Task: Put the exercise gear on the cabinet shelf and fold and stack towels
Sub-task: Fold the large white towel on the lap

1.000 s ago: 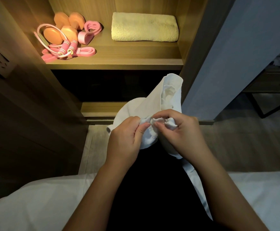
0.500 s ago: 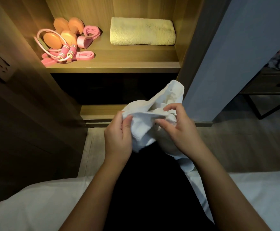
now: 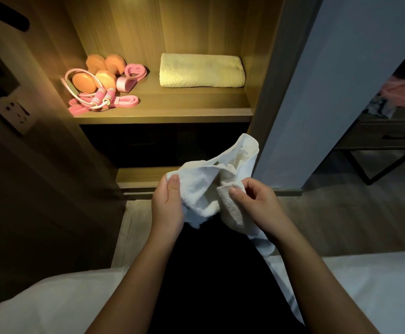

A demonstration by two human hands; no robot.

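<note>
My left hand (image 3: 169,208) and right hand (image 3: 257,203) pinch the crumpled white terry towel (image 3: 202,189). Recommended: find adjacent corners, pull it flat

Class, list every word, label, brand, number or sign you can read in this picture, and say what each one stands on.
None: no text can be read anywhere in this view.
The white towel, folded yellow towel, pink skipping rope and wall socket show no legible print.
</note>
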